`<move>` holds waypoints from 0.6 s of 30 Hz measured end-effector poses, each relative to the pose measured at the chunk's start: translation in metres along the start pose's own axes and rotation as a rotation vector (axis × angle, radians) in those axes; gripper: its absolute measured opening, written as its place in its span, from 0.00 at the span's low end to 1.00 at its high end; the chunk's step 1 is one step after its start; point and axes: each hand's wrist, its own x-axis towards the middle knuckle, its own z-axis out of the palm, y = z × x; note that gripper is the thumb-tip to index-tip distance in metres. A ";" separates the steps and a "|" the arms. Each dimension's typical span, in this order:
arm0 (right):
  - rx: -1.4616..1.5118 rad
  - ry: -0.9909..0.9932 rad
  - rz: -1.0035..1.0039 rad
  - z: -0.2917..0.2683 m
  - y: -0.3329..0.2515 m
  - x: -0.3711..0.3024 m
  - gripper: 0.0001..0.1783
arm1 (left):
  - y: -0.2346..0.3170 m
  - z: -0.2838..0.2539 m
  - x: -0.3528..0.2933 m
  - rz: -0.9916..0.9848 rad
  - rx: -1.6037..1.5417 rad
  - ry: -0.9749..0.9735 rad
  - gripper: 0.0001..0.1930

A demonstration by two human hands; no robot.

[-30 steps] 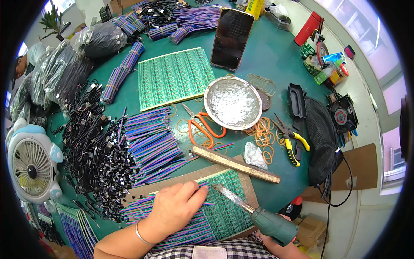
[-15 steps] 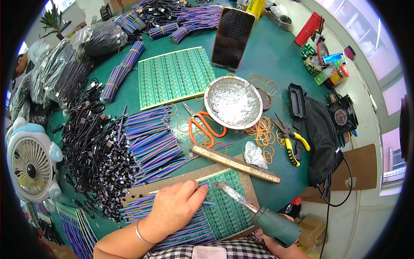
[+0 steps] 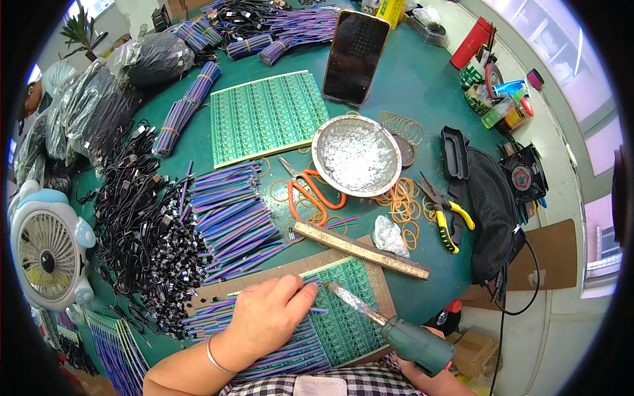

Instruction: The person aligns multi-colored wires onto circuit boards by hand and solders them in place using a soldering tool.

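A green panel of circuit boards [image 3: 353, 307] lies before me on a sheet of brown cardboard [image 3: 378, 274]. Rows of purple, blue and pink wires [image 3: 290, 360] run across its left part. My left hand [image 3: 272, 317], a bangle on its wrist, rests on those wires with fingers pinched around a coloured wire near the panel's upper edge. From the lower right, my right hand [image 3: 422, 376] grips a soldering iron [image 3: 416, 344] by its green handle. Its metal tip points up and left, close to the pinched fingertips; whether it touches the panel I cannot tell.
Beyond the panel lie a wooden bar [image 3: 360, 249], orange-handled scissors [image 3: 317, 198], a metal bowl of silvery flakes [image 3: 356, 156] and yellow-handled pliers [image 3: 447, 214]. Wire bundles [image 3: 231, 211] and black cables [image 3: 125, 204] crowd the left, beside a fan [image 3: 47, 254]. A phone [image 3: 356, 58] stands behind.
The soldering iron has shifted slightly left and down, its tip nearer my left fingers. My left hand has stayed in place.
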 end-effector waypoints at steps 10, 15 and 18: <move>0.048 0.029 -0.079 -0.007 -0.003 -0.019 0.26 | 0.001 0.001 0.001 -0.013 -0.022 0.008 0.14; 0.077 0.037 -0.121 -0.008 -0.013 -0.006 0.28 | -0.002 0.003 -0.001 -0.005 -0.008 0.010 0.12; 0.078 0.038 -0.125 -0.008 -0.014 -0.005 0.27 | -0.002 0.003 -0.002 0.007 0.008 0.002 0.11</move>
